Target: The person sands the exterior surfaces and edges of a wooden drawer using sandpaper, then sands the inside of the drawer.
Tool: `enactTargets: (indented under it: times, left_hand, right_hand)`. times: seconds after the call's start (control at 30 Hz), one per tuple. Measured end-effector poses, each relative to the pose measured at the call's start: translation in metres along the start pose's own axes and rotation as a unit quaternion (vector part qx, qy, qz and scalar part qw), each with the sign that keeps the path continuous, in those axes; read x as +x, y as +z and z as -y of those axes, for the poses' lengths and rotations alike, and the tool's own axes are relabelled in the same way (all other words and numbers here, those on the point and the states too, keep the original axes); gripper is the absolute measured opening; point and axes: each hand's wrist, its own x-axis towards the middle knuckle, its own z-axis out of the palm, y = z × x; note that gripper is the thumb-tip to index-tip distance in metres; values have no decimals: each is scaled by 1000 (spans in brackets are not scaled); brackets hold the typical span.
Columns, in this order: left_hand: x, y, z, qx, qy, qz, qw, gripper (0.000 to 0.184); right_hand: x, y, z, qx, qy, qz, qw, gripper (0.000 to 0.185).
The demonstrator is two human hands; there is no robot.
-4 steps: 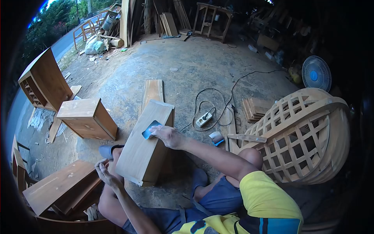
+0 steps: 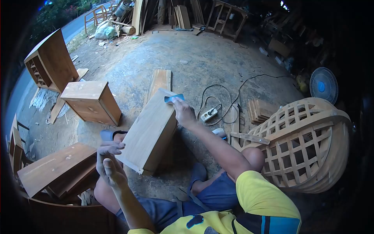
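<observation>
A piece of blue sandpaper (image 2: 175, 98) is held in my right hand (image 2: 184, 112), its fingers closed on it. The sheet lies at the far end of the pale wooden drawer (image 2: 146, 130), which stands tilted between my legs. My left hand (image 2: 111, 162) is raised beside the drawer's near left corner, fingers half bent and apart, with nothing in it. Whether its fingertips touch the wood I cannot tell.
A wooden board (image 2: 159, 84) lies behind the drawer. Other drawers (image 2: 93, 103) and a cabinet (image 2: 54, 60) stand left. To the right are a power strip (image 2: 209, 114) with a looped cable, stacked boards (image 2: 261, 110), a lattice wooden piece (image 2: 300, 152) and a fan (image 2: 323, 85).
My right hand has slid the sandpaper from the middle of the drawer's face to its far end. My left hand has risen, its fingers spreading more. The whole view has shifted slightly.
</observation>
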Motion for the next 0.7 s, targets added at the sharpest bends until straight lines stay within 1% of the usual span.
enactTargets:
  times: [0.03, 0.07, 0.1, 0.13, 0.17, 0.2, 0.23, 0.27, 0.3, 0.33, 0.37, 0.4, 0.43, 0.47, 0.5, 0.53, 0.57, 0.6, 0.63, 0.67, 0.7]
  left_hand:
    - [2, 30, -35, -57, 30, 83, 994, 54]
    - [6, 46, -56, -151, 64, 197, 966, 64]
    - [9, 66, -80, -264, 64, 255, 928, 59]
    - [13, 75, -95, -336, 61, 293, 893, 55]
    - [16, 80, -103, -412, 61, 335, 845, 51]
    - [11, 80, -104, -412, 61, 335, 845, 51]
    - [6, 83, -105, -442, 54, 326, 834, 40]
    - [8, 85, -105, -462, 52, 332, 820, 34]
    - [9, 87, -104, -482, 51, 338, 806, 29]
    - [17, 89, -104, -455, 58, 370, 808, 26]
    - [13, 86, -106, -408, 22, 377, 831, 36]
    - [9, 83, -109, -360, -15, 386, 850, 48]
    - [2, 86, -100, -305, 11, 330, 893, 43]
    - [11, 79, -86, -158, 56, 312, 935, 36]
    - [21, 63, -66, 13, 45, 303, 952, 30]
    - [22, 49, -41, 197, -15, 248, 948, 30]
    - [22, 32, -10, 364, -54, 223, 902, 40]
    - [10, 6, 36, 485, -58, 213, 846, 58]
    - [-3, -3, 68, 486, -59, 220, 844, 58]
    - [-17, -10, 94, 541, -106, 226, 803, 64]
    - [-30, -13, 104, 591, -158, 231, 757, 71]
  right_hand:
    - [-1, 0, 12, -9, 23, 13, 1000, 24]
    - [-4, 0, 33, 0, -43, 49, 998, 25]
    - [-7, 3, 40, 20, -52, 68, 996, 25]
    - [-6, 5, 42, 36, -107, 72, 991, 25]
    - [-4, 3, 40, 44, -158, 68, 984, 24]
    - [0, -1, 28, 44, -157, 67, 984, 24]
    - [10, -9, 14, 1, -28, 70, 997, 22]
    - [17, -17, 3, -42, 106, 65, 991, 20]
    - [24, -23, 2, -53, 109, 46, 992, 20]
    - [31, -25, 4, -95, 131, 42, 986, 19]
    - [34, -26, 5, -137, 157, 42, 977, 18]
    - [33, -17, -6, -155, 134, 31, 978, 18]
    - [31, -7, -18, -171, 109, 23, 979, 18]
    - [30, -6, -16, -172, 111, 20, 979, 19]
    - [35, -6, -13, -170, 111, 18, 979, 19]
    - [45, -6, -11, -175, 111, 11, 978, 19]
    - [52, -5, -10, -167, 156, 50, 972, 19]
    - [58, 1, -8, -155, 204, 88, 963, 19]
    - [68, 12, -7, -152, 211, 87, 962, 19]
    - [85, 22, -10, -138, 227, 98, 959, 20]
    - [95, 26, -17, -126, 245, 116, 954, 21]
